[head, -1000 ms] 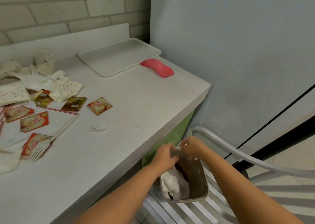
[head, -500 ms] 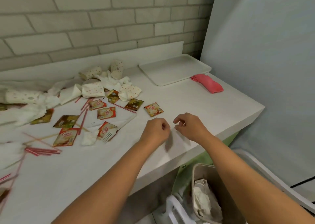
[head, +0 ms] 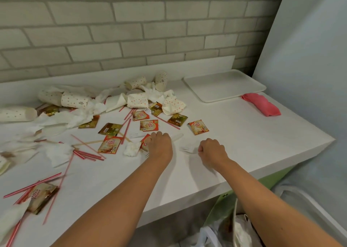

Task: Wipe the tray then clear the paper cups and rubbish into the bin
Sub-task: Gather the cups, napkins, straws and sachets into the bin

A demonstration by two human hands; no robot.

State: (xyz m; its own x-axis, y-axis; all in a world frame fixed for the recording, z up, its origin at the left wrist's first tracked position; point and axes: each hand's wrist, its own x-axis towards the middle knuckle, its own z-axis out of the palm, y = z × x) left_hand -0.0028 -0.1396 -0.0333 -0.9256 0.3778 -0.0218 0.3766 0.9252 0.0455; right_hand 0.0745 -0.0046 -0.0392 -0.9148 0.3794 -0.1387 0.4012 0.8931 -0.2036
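The white tray [head: 223, 86] lies at the back right of the counter with a folded pink cloth [head: 262, 104] beside it. Dotted paper cups [head: 138, 100] lie on their sides among crumpled napkins [head: 132, 149], creamer sachets [head: 198, 127] and red straws [head: 87, 154]. My left hand [head: 160, 146] curls its fingers over a white plastic fork [head: 177, 137] that lies across a sachet. My right hand [head: 212, 150] pinches a second white fork [head: 187, 150], whose tines point left. The bin [head: 237, 228], holding rubbish, stands below the counter edge at the lower right.
A brick wall backs the white counter [head: 244, 143]. Its right corner ends near a pale blue wall. More cups [head: 16, 113], straws and a sachet [head: 40, 194] are strewn along the left side. A white chair [head: 309, 205] holds the bin.
Both hands rose from the bin to the counter and moved forward onto the forks. The view swung left, bringing more of the rubbish into sight.
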